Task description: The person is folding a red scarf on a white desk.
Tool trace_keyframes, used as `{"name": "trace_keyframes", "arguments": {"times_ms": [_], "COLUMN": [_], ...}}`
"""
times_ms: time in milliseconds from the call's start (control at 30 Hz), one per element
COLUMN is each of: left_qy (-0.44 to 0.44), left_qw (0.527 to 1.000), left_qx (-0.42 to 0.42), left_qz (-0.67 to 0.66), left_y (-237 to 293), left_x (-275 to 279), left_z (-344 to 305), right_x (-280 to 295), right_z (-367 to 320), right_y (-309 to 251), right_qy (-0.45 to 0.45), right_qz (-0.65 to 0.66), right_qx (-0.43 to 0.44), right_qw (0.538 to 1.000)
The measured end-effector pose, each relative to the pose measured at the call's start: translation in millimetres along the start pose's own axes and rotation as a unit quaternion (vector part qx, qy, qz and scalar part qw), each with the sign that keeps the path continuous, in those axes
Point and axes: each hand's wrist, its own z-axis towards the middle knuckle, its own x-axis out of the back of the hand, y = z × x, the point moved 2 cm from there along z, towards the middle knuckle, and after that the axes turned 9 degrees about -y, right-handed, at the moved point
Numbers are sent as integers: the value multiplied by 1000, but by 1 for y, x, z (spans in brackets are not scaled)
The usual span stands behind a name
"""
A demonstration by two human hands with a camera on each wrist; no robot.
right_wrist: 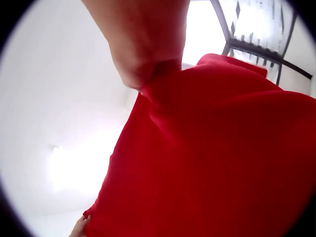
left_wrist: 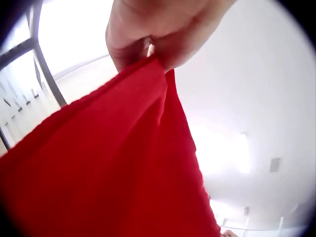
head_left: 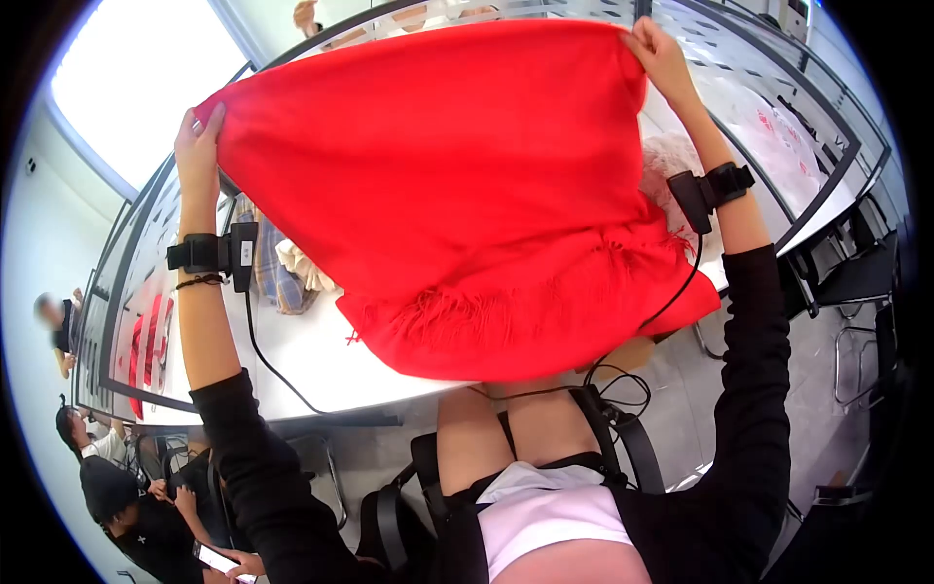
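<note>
One red cloth (head_left: 438,146), apparently part-spread.
Left hand (head_left: 198,151) and right hand (head_left: 665,66) pinch its upper edge; fringe (head_left: 467,313) bunched, unstraightened.

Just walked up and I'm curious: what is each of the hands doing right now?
Left hand: closed, pinching a corner of the red fringed cloth.
Right hand: closed, pinching the same cloth's other upper corner.

Red cloth (head_left: 428,165) squarely between both hands (head_left: 198,148) (head_left: 665,63)
</note>
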Motion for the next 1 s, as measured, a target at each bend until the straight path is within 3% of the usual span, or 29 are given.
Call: {"name": "trace_keyframes", "arguments": {"times_ms": [67, 133, 267, 433, 567, 667, 733, 767, 833, 867, 933, 1000], "left_qy": [6, -8, -115, -151, -178, -186, -194, -196, -211, -221, -241, -262], "left_qw": [1000, 997, 993, 986, 979, 973, 970, 966, 953, 945, 921, 886], "left_qx": [-17, -19, 31, 58, 77, 73, 96, 95, 111, 126, 131, 111], "left_qz": [24, 71, -10, -51, -66, -114, -107, -137, -187, -207, -276, -366], "left_y": [17, 20, -3, 7, 21, 14, 31, 43, 61, 67, 75, 80], "left_x": [-1, 3, -9, -27, -45, -64, -78, -92, -118, -132, -150, -160], "left_z": [-23, -52, -130, -181, -198, -202, -203, -204, -206, -205, -202, -197], "right_x": [3, 4, 5, 1, -9, -19, -29, -41, -67, -74, -105, -124], "right_z": [0, -20, -72, -115, -132, -126, -117, -119, -129, -125, -124, -121], "right_y": [-32, -63, -75, -72, -48, -99, -169, -187, -239, -258, -258, -240], "right_qy": [13, -48, -295, -388, -314, -155, -213, -268, -396, -416, -383, -248], "right_qz": [47, 36, 55, 7, -126, -214, -30, 63, 287, 205, 128, 193], "right_qx": [12, 8, -27, -39, 2, 55, -95, -99, -118, -47, -44, -65], "right_qw": [999, 998, 954, 921, 941, 963, 972, 956, 864, 885, 914, 947]}}
